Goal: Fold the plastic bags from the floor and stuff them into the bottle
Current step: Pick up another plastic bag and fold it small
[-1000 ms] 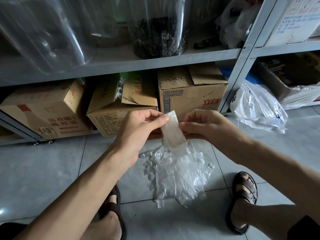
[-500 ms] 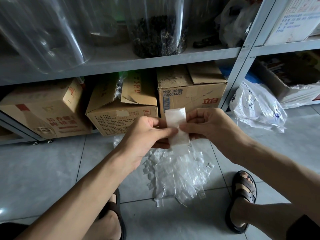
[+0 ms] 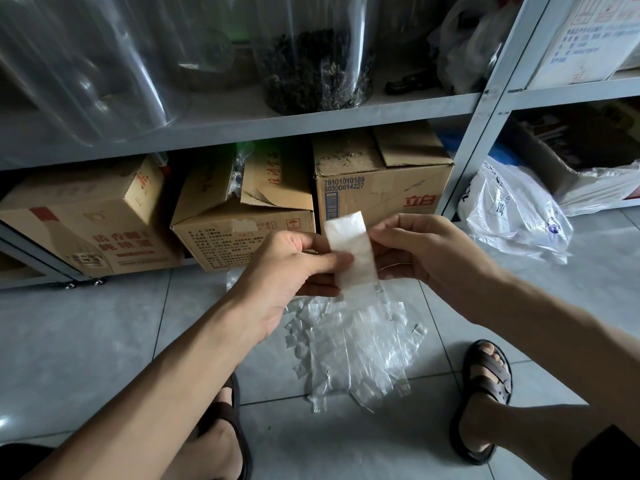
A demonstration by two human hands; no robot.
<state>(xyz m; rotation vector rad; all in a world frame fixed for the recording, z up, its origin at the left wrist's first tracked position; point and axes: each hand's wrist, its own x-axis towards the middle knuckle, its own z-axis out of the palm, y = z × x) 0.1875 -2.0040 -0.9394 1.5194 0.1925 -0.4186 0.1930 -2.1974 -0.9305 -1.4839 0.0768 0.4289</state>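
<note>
While it was held upright at chest level, the small translucent white rectangular plastic bag (image 3: 350,249) sat between both hands, its top end standing free above the fingers. The left hand (image 3: 291,268) had a closed grip on the bag's left edge, thumb on the near face and fingers curled behind. The right hand (image 3: 427,252) pinched the right edge the same way. Below them lay the loose pile of clear little plastic bags (image 3: 360,351) on the grey tiled floor (image 3: 104,341), waiting to be folded.

The step in hand looked like the fold itself. Such thin film probably slips and springs back, so the fold would likely go best with the long edges lined up first. One grip could then stay fixed as an anchor while the other brought its edge across. Running a thumb along the crease should press the air out and help it hold. A narrow, tight strip would suit a bottle's mouth better than a loose wad.

Which vessel was the bottle could not be told; big clear plastic containers (image 3: 79,71) stood on the grey metal shelf (image 3: 311,123).
</note>
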